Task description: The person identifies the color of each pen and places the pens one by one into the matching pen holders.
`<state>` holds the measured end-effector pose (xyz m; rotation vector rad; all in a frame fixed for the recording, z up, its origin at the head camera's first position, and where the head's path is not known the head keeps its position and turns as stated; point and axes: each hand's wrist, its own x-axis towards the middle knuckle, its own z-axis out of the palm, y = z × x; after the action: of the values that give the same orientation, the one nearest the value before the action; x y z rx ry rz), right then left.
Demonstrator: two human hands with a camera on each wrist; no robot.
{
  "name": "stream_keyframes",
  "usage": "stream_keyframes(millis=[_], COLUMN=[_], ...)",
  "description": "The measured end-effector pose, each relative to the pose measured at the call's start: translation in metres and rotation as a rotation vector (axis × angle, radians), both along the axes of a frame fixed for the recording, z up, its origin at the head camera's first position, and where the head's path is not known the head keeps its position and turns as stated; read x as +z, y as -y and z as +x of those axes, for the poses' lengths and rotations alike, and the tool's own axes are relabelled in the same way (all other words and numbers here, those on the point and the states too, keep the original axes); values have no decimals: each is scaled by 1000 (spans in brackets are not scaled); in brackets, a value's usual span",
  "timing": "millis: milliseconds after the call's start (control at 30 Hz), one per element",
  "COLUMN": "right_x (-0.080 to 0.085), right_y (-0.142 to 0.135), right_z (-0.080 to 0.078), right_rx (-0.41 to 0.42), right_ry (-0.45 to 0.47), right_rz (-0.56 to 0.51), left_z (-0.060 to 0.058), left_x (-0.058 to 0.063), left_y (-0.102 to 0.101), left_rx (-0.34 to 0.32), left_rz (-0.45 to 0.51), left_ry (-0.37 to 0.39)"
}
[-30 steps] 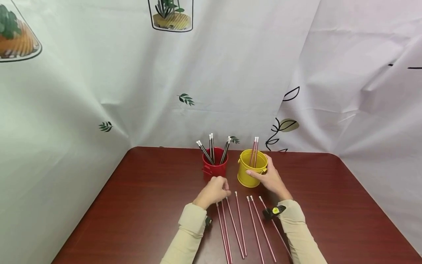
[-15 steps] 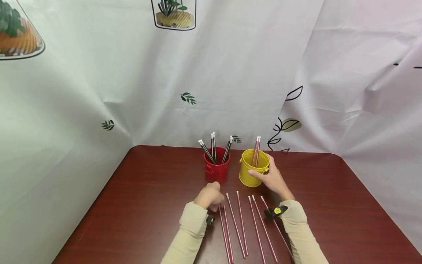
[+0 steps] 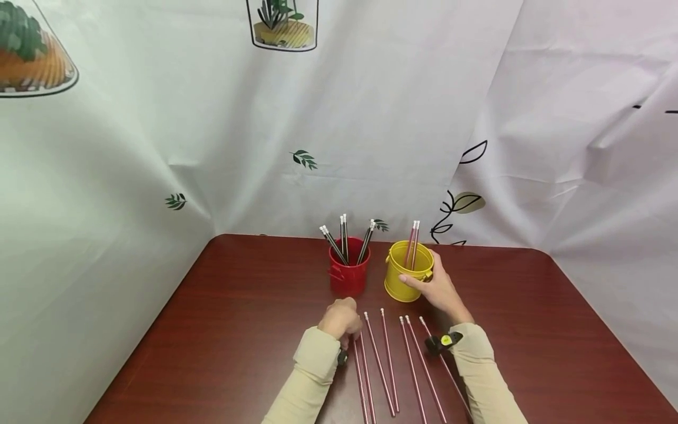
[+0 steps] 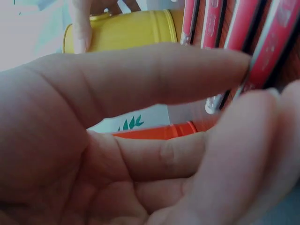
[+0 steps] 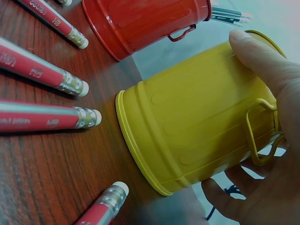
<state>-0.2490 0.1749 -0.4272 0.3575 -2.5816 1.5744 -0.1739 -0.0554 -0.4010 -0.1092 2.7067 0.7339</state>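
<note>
My left hand (image 3: 341,318) is over the eraser ends of the leftmost pencils on the table. In the left wrist view its thumb and forefinger pinch a pink pencil (image 4: 269,56) near the eraser end. Thumb in front and fingers round the far side, my right hand (image 3: 442,288) grips a yellow bucket (image 3: 402,288) standing upright. Two pink pencils (image 3: 410,244) lean inside that bucket, erasers up. To its left a red bucket (image 3: 346,282) holds several black pencils (image 3: 366,241), also erasers up.
Several more pink pencils (image 3: 389,359) lie fanned out between my forearms, eraser ends toward the buckets. The reddish-brown table (image 3: 238,324) ends at a white printed cloth (image 3: 371,118) behind the buckets.
My left hand has come down and back toward me from in front of the red bucket to the leftmost pencils. The right hand keeps its grip on the yellow bucket.
</note>
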Motion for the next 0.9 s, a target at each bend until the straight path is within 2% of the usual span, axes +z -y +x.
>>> stream_keyframes(millis=[133,400,500,733,900], right_x=[-1,-4,-4,-2,-2], right_y=[0,-1,-1,1,1], right_z=[0,0,0,-1,0], right_rx=[-6,0,1,-1,3], right_ry=[-3,-7,-9,-13,-15], right_rz=[0,3,-2,-4,-7], left_z=[0,-3,-4,0,1], left_x=[-2,-6,-6,-2,-1], left_y=[-2,-5,-6,-6,-7], left_rx=[-11,14,17,-1,24], left_rz=[-19,-48,-69,-56,-47], left_ry=[-30,-121,-131,-103,-47])
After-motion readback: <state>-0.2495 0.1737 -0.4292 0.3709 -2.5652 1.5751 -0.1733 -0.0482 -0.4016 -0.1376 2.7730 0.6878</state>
